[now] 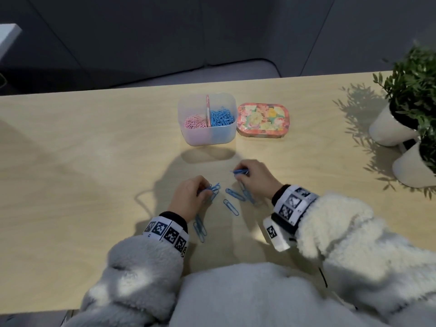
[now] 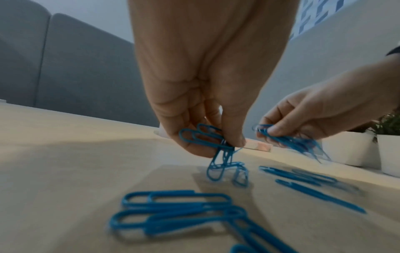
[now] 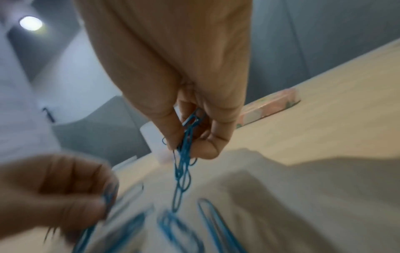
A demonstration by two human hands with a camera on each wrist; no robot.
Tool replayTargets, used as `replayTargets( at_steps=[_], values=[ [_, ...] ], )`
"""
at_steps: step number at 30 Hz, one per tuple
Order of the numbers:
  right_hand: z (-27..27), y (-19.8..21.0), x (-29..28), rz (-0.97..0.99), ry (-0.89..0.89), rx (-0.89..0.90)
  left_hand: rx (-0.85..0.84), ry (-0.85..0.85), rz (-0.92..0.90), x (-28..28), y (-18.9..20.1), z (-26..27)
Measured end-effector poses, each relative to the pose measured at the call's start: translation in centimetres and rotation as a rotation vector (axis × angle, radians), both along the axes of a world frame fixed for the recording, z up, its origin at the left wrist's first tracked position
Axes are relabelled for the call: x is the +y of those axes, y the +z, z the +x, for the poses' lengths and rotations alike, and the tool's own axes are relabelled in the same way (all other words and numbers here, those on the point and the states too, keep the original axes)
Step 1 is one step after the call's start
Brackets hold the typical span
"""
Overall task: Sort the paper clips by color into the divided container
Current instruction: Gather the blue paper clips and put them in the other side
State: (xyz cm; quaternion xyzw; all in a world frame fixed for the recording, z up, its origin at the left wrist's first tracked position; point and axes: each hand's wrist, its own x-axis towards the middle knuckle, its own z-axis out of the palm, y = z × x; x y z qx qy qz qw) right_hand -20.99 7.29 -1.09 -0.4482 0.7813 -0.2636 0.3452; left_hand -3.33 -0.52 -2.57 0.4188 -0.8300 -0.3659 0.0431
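Note:
A clear divided container stands at the table's far middle, pink clips in its left half, blue clips in its right half. My left hand pinches a bunch of blue paper clips just above the table. My right hand pinches another bunch of blue clips that dangles down. Several loose blue clips lie on the wood between and below the hands, with more by my left wrist.
A floral tin sits right of the container. Two white pots with green plants stand at the right edge. The table's far edge runs behind the container, with a grey seat beyond.

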Motion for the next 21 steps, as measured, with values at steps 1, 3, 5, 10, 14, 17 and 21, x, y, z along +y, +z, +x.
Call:
replayTargets(
  at_steps=[1, 3, 5, 10, 14, 17, 21],
  values=[
    [-0.7, 0.9, -0.7, -0.02, -0.014, -0.032, 0.024, 0.017, 0.032, -0.1, 0.1, 0.0],
    [-1.9, 2.9, -2.4, -0.046, -0.055, -0.128, 0.06, 0.025, 0.101, -0.3, 0.4, -0.2],
    [-3.1, 4.8, -4.6, -0.085, -0.117, -0.195, 0.106, 0.039, 0.166, -0.6, 0.8, -0.6],
    [-5.4, 7.2, -11.3, -0.156, -0.236, -0.148, 0.216, 0.059, 0.198, -2.5, 2.4, -2.3],
    [-5.6, 7.7, -14.5, -0.086, -0.237, -0.085, 0.275, 0.086, 0.145, -4.8, 4.7, -4.2],
    [-5.3, 8.0, -14.7, -0.034, -0.147, 0.036, 0.369, 0.144, 0.134, -6.9, 6.0, -5.9],
    [-5.3, 7.9, -12.8, -0.114, -0.136, 0.18, 0.414, 0.231, 0.133, -9.3, 7.5, -9.4]
  ],
)
